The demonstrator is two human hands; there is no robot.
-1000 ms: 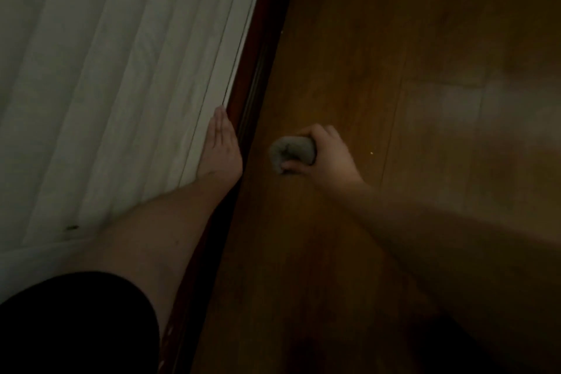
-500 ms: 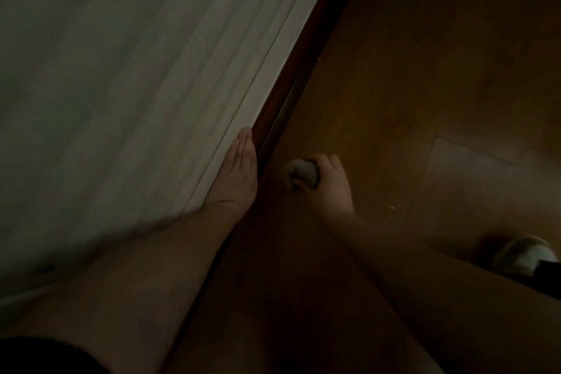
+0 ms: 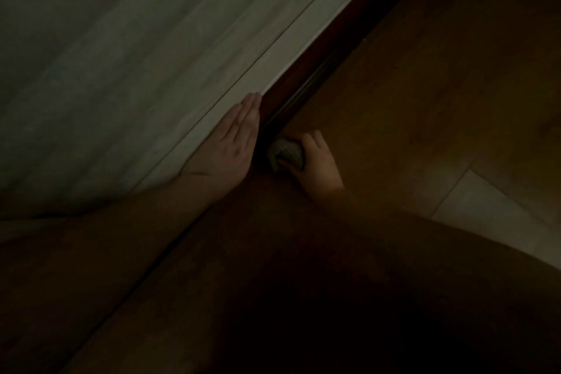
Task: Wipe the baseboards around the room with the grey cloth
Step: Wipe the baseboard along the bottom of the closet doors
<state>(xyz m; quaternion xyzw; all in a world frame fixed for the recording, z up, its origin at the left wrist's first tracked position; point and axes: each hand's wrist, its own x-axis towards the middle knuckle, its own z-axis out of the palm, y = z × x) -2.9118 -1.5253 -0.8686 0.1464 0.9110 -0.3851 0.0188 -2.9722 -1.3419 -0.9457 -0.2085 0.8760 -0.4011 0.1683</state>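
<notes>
The dark reddish baseboard runs diagonally from the upper right down to the middle, below a pale wall. My right hand grips the bunched grey cloth and holds it against the foot of the baseboard. Just left of it, my left hand lies flat with straight fingers against the wall's lower edge, right above the baseboard. Both forearms fill the dim lower half of the view.
Brown wooden floor spreads to the right of the baseboard, with a paler board at the right edge. The scene is very dark.
My right hand has carried the cloth from the open floor over to the baseboard. The view has swung, so the wall line now tilts more; the left hand stays flat on the wall.
</notes>
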